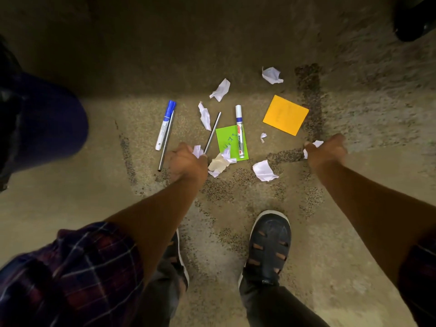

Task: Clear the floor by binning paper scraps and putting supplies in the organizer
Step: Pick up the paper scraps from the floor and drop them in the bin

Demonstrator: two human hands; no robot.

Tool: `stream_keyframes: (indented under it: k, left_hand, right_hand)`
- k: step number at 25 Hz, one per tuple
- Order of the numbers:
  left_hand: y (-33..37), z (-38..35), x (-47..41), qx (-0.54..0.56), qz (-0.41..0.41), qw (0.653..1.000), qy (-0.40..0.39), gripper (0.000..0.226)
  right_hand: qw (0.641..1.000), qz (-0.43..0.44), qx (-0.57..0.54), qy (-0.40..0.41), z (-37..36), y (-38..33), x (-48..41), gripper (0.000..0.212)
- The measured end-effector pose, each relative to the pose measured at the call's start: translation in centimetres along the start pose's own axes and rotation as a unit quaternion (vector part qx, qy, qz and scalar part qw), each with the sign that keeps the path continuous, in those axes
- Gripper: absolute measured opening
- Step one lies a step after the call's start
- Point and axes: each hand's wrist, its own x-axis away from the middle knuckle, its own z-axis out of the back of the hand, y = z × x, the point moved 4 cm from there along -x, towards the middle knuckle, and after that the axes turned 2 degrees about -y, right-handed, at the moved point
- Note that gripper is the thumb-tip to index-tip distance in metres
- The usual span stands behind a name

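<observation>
My left hand (186, 162) is closed around a white paper scrap (197, 151) just above the floor. My right hand (326, 151) grips another white scrap (317, 144). Several crumpled scraps lie between them, among them one (263, 171) near my right foot, one (220, 89) farther off and one (271, 75) at the far right. A blue-capped marker (165, 125) lies left beside a thin metal rod (166, 142). A second rod (212, 133) and a whiteboard marker (239, 131) rest by a green sticky note (227, 142). An orange sticky note (285, 115) lies right.
A dark blue rounded container (49, 123) stands at the left edge. A black object (415, 17) sits in the top right corner. My dark shoes (269, 246) stand on the speckled floor (236, 232) just behind the litter.
</observation>
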Motion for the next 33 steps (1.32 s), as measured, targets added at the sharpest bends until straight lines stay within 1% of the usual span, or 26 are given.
stream_keyframes:
  k: [3,5,7,8,9,11,13,14,16,17,18,20,22,24,26,27,28,29,31,33]
  left_hand:
    - [-0.2,0.0,-0.2,-0.006,-0.005,1.0,-0.003,0.022]
    - [-0.6,0.3,-0.5,0.027,-0.001,1.0,-0.003,0.018]
    - [-1.0,1.1,-0.7,0.059,0.018,0.998,-0.002,0.014]
    - [-1.1,1.6,-0.8,0.043,0.026,0.999,-0.003,0.013]
    - [-1.3,1.9,-0.9,0.029,0.031,0.999,-0.005,0.014]
    - [-1.5,2.7,-0.7,0.047,0.031,0.998,-0.005,0.015]
    - [-1.5,3.3,-0.4,0.08,0.015,0.997,0.004,0.005]
    - [-1.3,3.6,-0.2,0.069,0.002,0.998,0.01,0.009]
    - [-1.0,3.9,0.0,0.032,-0.027,0.999,0.007,0.022]
    - [-0.7,3.9,0.1,0.03,-0.04,0.999,-0.003,0.025]
    - [-0.5,3.7,0.2,0.021,-0.06,0.998,-0.02,0.026]
    - [0.1,2.9,0.8,-0.035,-0.114,0.991,-0.062,0.027]
    - [0.6,1.7,1.4,-0.081,-0.158,0.98,-0.088,0.031]
    - [1.0,0.6,2.0,-0.123,-0.178,0.971,-0.099,0.044]
    - [1.4,-0.8,2.5,-0.185,-0.194,0.958,-0.105,0.065]
    - [1.4,-1.3,2.7,-0.208,-0.204,0.951,-0.101,0.069]
    - [1.5,-1.7,2.8,-0.218,-0.213,0.948,-0.094,0.067]
    - [1.5,-2.0,2.9,-0.223,-0.219,0.946,-0.089,0.061]
    - [1.6,-2.5,2.9,-0.241,-0.232,0.938,-0.089,0.043]
    - [1.6,-2.6,3.0,-0.248,-0.218,0.939,-0.095,0.033]
  right_hand:
    - [1.0,0.016,-0.009,0.008,-0.4,-0.7,0.8,0.029]
    - [0.999,0.04,-0.014,0.029,-0.3,-1.2,2.0,0.024]
    - [0.995,0.083,-0.037,0.035,-0.4,-2.3,3.7,0.019]
    - [0.992,0.113,-0.039,0.031,-0.7,-2.9,4.5,0.018]
    - [0.989,0.144,-0.035,0.024,-1.0,-3.6,5.2,0.017]
    - [0.977,0.212,-0.017,-0.006,-2.0,-5.2,6.4,0.015]
    - [0.961,0.273,0.013,-0.047,-3.2,-6.8,7.1,0.016]
    - [0.954,0.291,0.028,-0.063,-3.7,-7.5,7.2,0.018]
    - [0.948,0.301,0.055,-0.091,-4.6,-8.5,7.3,0.029]
    - [0.947,0.297,0.066,-0.103,-5.0,-8.8,7.3,0.034]
    - [0.946,0.293,0.08,-0.11,-5.4,-8.9,7.3,0.036]
    - [0.94,0.299,0.121,-0.111,-6.0,-9.0,7.2,0.035]
    - [0.929,0.314,0.169,-0.097,-6.3,-9.0,7.1,0.03]
    - [0.922,0.321,0.193,-0.092,-6.3,-9.0,6.9,0.021]
    - [0.926,0.321,0.177,-0.096,-6.0,-8.7,6.9,0.012]
    - [0.932,0.314,0.154,-0.098,-5.7,-8.4,7.0,0.005]
    - [0.937,0.309,0.131,-0.098,-5.4,-8.1,7.3,0.003]
    - [0.939,0.309,0.115,-0.094,-5.0,-7.8,7.5,0.009]
    - [0.942,0.307,0.104,-0.092,-4.7,-7.1,8.0,0.013]
    - [0.95,0.287,0.078,-0.099,-4.4,-6.5,8.4,0.013]
